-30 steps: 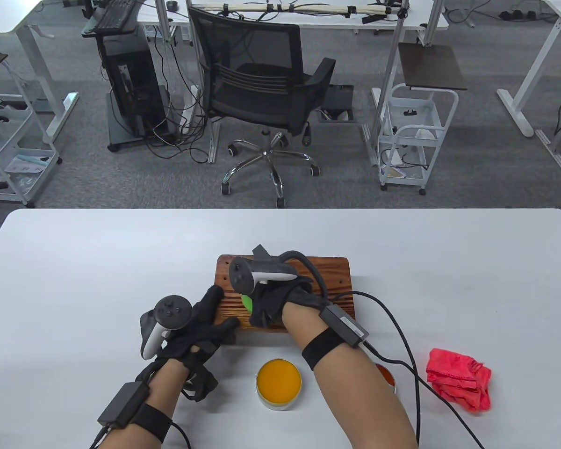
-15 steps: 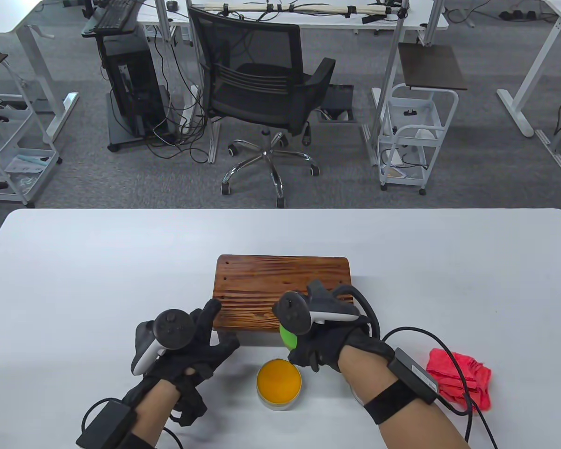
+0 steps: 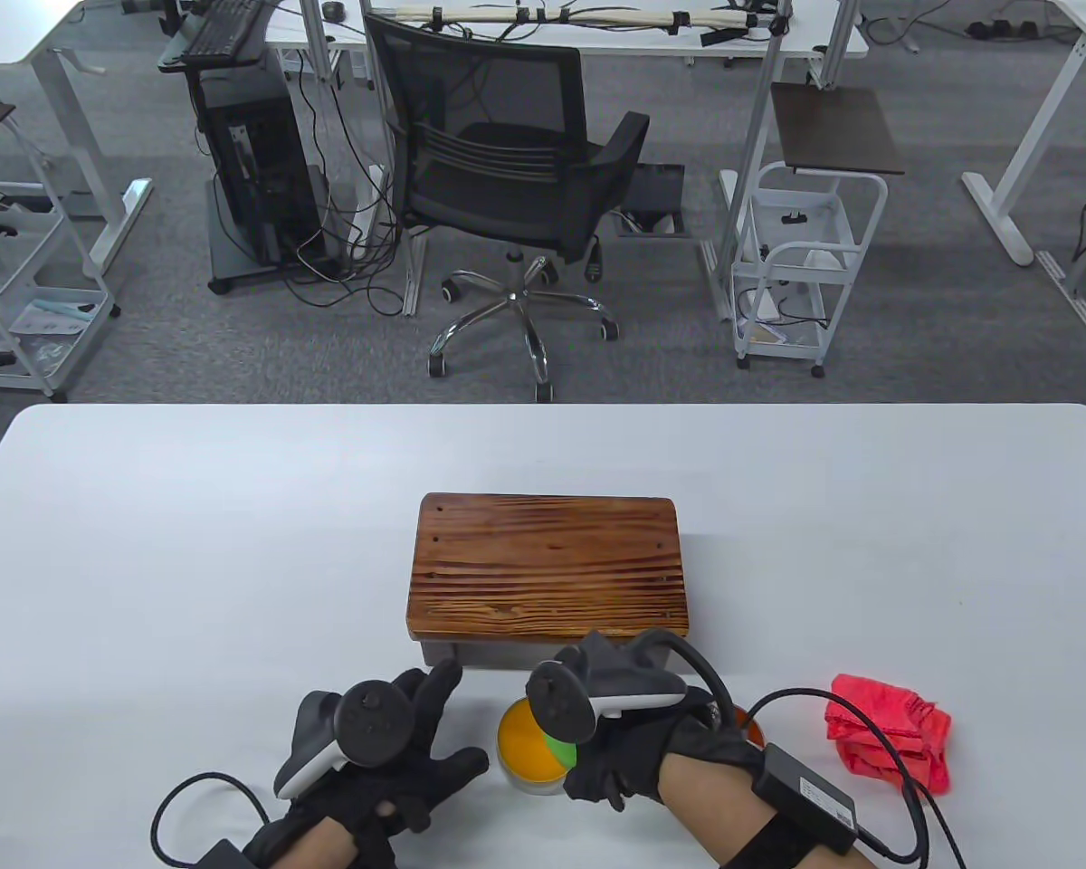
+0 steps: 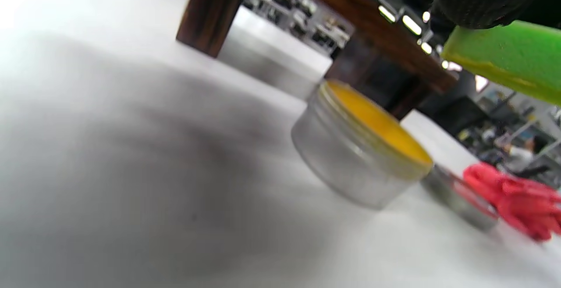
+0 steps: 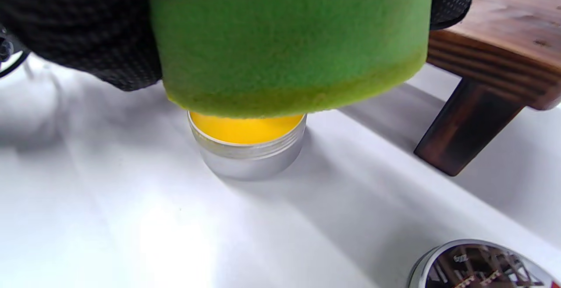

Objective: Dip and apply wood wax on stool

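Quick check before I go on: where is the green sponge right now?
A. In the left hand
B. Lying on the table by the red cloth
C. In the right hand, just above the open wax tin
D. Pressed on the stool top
C: the right hand holds the sponge over the wax tin, with a gap showing in the left wrist view.

Lid (image 5: 482,266) cut off, perhaps half-hidden.

Grey carpet (image 3: 145,362) is seen beyond the white table (image 3: 235,507). A black mesh chair (image 3: 507,172) is placed centrally, flanked by white carts (image 3: 805,262), white desks (image 3: 1050,136) and a computer tower (image 3: 253,181) with cables.
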